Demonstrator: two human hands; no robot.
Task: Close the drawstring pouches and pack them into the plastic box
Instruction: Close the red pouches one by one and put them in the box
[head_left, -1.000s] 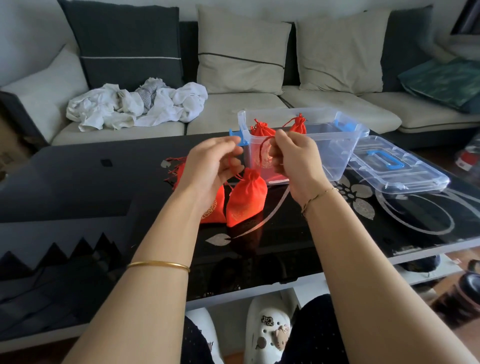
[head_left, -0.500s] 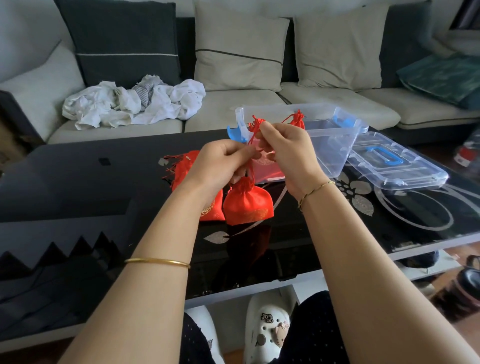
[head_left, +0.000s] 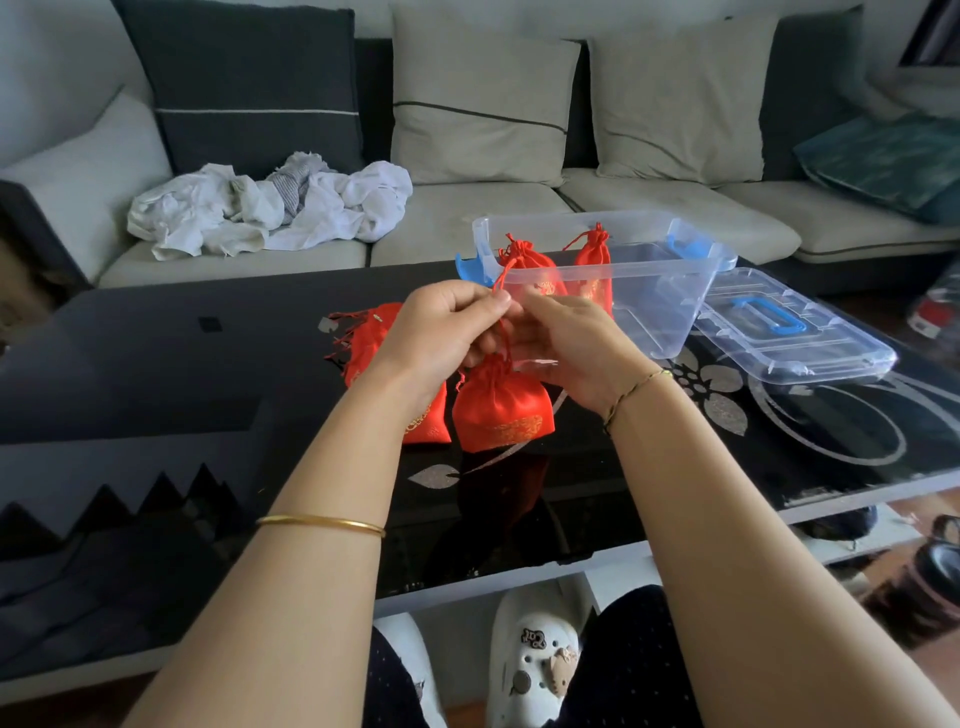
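We have one view, a wide-angle camera worn on the person's head. It sits above the near edge of the black table (head_left: 156, 374) and faces forward and down across it. The left hand (head_left: 441, 332) and right hand (head_left: 566, 343) meet close below us over the table's middle; the sofa (head_left: 467, 218) lies beyond the far edge, well away, across the top of the frame.

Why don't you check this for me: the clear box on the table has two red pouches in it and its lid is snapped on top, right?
Not quite. The head view shows the lid lying off on the table, beside the clear box, not snapped on top. The rest holds: the box is on the table and has two red pouches in it.
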